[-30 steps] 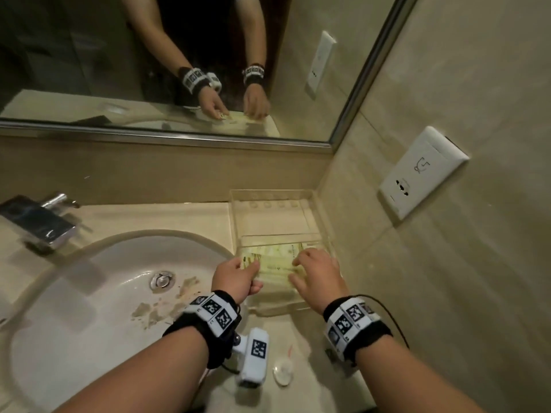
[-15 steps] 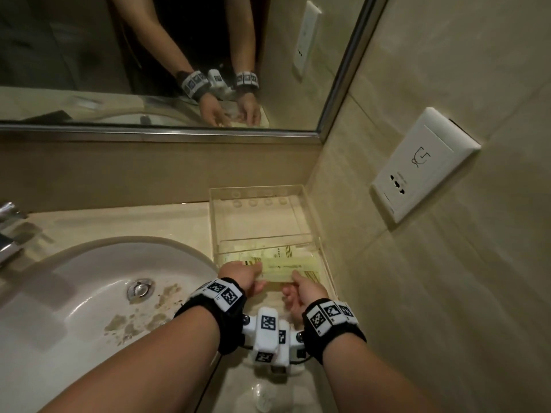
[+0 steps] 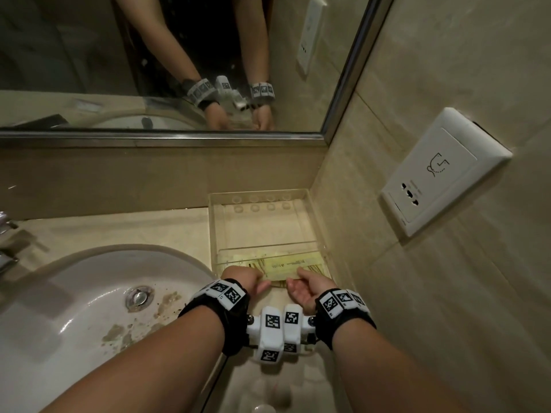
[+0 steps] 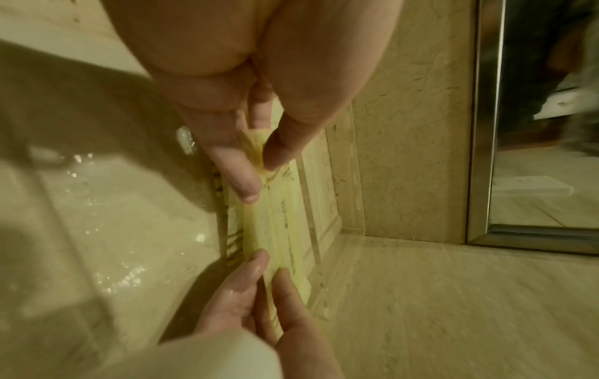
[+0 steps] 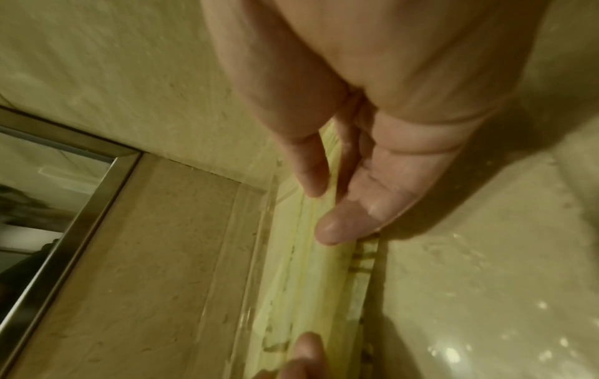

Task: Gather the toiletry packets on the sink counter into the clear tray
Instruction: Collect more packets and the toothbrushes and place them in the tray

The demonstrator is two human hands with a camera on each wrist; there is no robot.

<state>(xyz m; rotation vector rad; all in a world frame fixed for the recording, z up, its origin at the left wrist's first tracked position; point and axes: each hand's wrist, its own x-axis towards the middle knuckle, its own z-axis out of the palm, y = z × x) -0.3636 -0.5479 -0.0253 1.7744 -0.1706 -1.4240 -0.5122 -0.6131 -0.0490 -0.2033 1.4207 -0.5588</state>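
Note:
A stack of flat yellow toiletry packets sits at the near end of the clear tray, which stands in the counter's back right corner. My left hand pinches the stack's left end between thumb and fingers. My right hand pinches its right end the same way, seen close in the right wrist view, thumb and fingers on the packets. In the left wrist view the packets stand on edge between both hands. The tray's far half holds nothing.
A white sink basin with a metal drain and brown stains lies left of the tray. A faucet shows at the left edge. The tiled wall with a white socket runs along the tray's right side. The mirror hangs behind.
Both hands lay over the packets in the tray a second ago. Now they pinch the stack at its two ends, and my wrists have drawn close together.

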